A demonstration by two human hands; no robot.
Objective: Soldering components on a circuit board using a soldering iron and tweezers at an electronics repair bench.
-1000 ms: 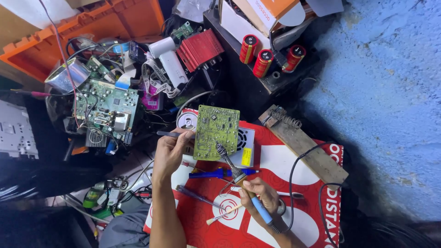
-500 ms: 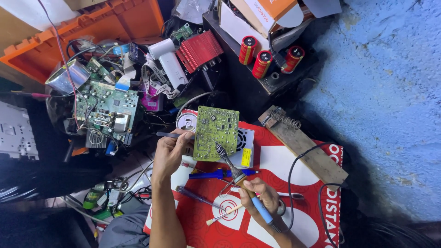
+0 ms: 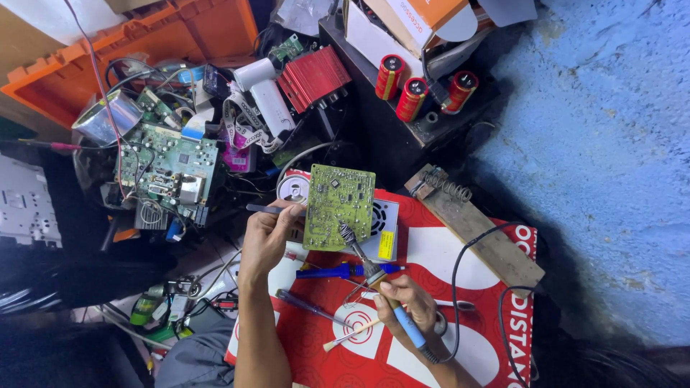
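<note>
Head view, looking straight down: at frame centre the left hand (image 3: 264,241) pinched the left edge of a green circuit board (image 3: 338,207), tilted up on edge, with thin tweezers (image 3: 264,209) also caught in that grip. Lower centre, the right hand (image 3: 406,310) was wrapped around the blue handle of a soldering iron (image 3: 379,284), its tip touching the board's lower right part. Whether solder was there was too small to tell. Under the board lay a silvery box (image 3: 383,228), mostly hidden, on a red-and-white printed sheet (image 3: 445,251). A blue screwdriver (image 3: 338,271) lay between the hands. Upper left, a second green board (image 3: 167,169) sat in tangled wires; three red capacitors (image 3: 413,99) stood upper centre. Since the earlier frames, both hands and the board had kept their places.
</note>
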